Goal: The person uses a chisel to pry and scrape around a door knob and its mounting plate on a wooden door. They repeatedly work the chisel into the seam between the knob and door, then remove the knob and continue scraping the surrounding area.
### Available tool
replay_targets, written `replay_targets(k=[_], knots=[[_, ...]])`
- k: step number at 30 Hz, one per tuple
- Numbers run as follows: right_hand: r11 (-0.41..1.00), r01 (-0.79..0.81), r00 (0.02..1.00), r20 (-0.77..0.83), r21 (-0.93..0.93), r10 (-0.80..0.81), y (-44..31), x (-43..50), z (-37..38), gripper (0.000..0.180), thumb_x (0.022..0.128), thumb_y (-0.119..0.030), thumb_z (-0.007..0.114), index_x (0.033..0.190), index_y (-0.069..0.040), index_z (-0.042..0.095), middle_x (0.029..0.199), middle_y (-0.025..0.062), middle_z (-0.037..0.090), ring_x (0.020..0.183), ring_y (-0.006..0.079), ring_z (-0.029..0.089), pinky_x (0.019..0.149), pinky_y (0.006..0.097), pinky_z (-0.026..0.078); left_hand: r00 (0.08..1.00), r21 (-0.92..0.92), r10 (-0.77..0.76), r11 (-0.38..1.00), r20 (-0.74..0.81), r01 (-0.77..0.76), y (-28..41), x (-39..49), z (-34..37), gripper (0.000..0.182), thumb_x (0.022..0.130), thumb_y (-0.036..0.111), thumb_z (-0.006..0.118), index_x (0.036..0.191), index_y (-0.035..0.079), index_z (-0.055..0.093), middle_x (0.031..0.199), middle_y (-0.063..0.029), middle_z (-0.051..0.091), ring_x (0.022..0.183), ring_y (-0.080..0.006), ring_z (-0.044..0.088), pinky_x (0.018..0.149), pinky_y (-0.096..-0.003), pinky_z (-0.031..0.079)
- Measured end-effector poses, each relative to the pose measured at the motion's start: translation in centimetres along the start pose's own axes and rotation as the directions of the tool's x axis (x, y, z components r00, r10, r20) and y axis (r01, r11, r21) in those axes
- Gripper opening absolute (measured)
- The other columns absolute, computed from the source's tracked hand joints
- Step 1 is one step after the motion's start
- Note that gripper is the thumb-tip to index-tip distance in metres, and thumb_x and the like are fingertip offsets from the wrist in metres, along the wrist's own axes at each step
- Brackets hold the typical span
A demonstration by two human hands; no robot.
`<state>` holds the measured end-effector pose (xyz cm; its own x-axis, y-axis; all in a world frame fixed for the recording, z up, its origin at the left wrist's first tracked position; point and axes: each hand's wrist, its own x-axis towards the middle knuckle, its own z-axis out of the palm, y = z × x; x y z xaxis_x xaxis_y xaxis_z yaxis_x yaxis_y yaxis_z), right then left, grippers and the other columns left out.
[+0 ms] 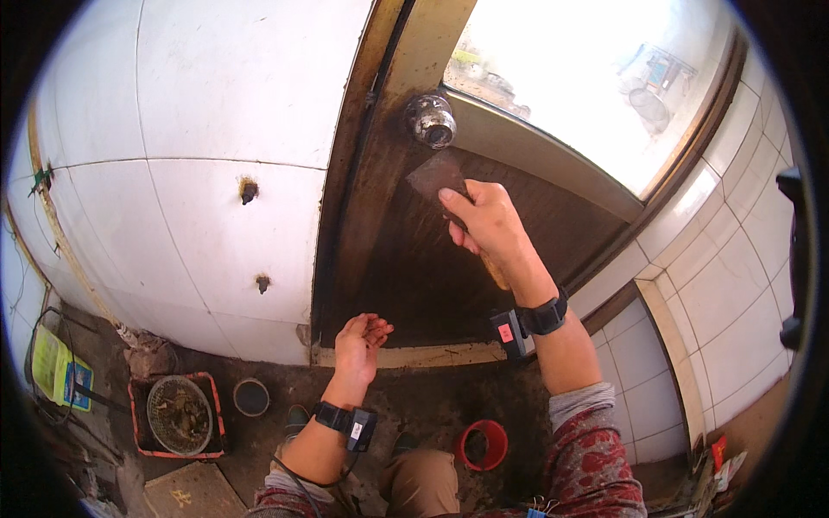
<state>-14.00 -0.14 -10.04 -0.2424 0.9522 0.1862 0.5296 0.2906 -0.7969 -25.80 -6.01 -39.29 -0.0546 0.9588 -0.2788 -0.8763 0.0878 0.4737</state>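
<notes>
My right hand (487,217) is closed around a flat tool with a broad, dark, rusty-looking blade (435,173), a scraper or a cleaver. A piece of its wooden handle (497,272) shows below my wrist side. The blade is just under the round metal doorknob (432,123), in front of the dark lower panel of a door (401,278); whether it touches the door, I cannot tell. Lower down, my left hand (359,340) has loosely curled fingers and nothing in it, near the bottom of the door. Each wrist wears a black strap with a small box.
White tiled wall (239,116) stands left of the door. On the floor are a red bucket (461,447), a small dark round container (251,397), an orange-rimmed crate (219,421) holding a mesh basket (155,421), and a board (194,492). A yellow-green tub (48,366) stands far left.
</notes>
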Motion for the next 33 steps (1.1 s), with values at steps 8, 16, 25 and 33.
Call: replay_targets(k=[8,16,25,33], knots=[[1.0,0.015,1.0,0.025,0.011,-0.015,-0.2,0.3,-0.3,0.035,0.098,-0.028,0.059,0.074,-0.004,0.054,0.054,0.0045,0.055,0.039,0.0078,0.044,0.038,0.0251,0.032,1.0,-0.034,-0.002,0.999,-0.005,0.002,0.4,0.0,-0.1,0.018,0.102,0.019,0.052,0.098,0.004,0.062,0.089,-0.0108,0.069,0.084,-0.0252,0.07,0.075,-0.0351,0.051],[1.0,-0.011,0.998,0.061,-0.011,0.012,-0.9,0.5,-0.1,0.036,0.099,-0.029,0.058,0.075,-0.002,0.055,0.054,0.0046,0.055,0.038,0.0075,0.043,0.037,0.0241,0.032,1.0,-0.033,0.001,0.999,-0.006,-0.001,0.6,0.0,0.0,0.018,0.102,0.018,0.051,0.097,0.005,0.062,0.088,-0.0092,0.069,0.083,-0.0238,0.07,0.074,-0.0345,0.051],[0.999,-0.052,0.991,0.127,0.007,0.05,-0.9,0.9,-0.5,0.034,0.097,-0.029,0.06,0.076,-0.002,0.057,0.054,0.0053,0.055,0.037,0.0087,0.043,0.036,0.0246,0.031,1.0,-0.027,0.004,1.0,-0.021,-0.005,0.7,-0.1,0.1,0.018,0.102,0.017,0.05,0.098,0.004,0.062,0.088,-0.0095,0.069,0.083,-0.0241,0.07,0.075,-0.0346,0.051],[0.998,-0.067,0.973,0.222,0.009,0.063,-1.4,1.9,-1.4,0.033,0.097,-0.028,0.06,0.077,-0.001,0.057,0.054,0.0067,0.055,0.036,0.0098,0.043,0.035,0.025,0.029,1.0,-0.024,0.006,1.0,-0.031,-0.007,0.6,0.1,-0.1,0.018,0.102,0.017,0.05,0.098,0.004,0.062,0.089,-0.0099,0.069,0.084,-0.025,0.069,0.075,-0.0354,0.051]])
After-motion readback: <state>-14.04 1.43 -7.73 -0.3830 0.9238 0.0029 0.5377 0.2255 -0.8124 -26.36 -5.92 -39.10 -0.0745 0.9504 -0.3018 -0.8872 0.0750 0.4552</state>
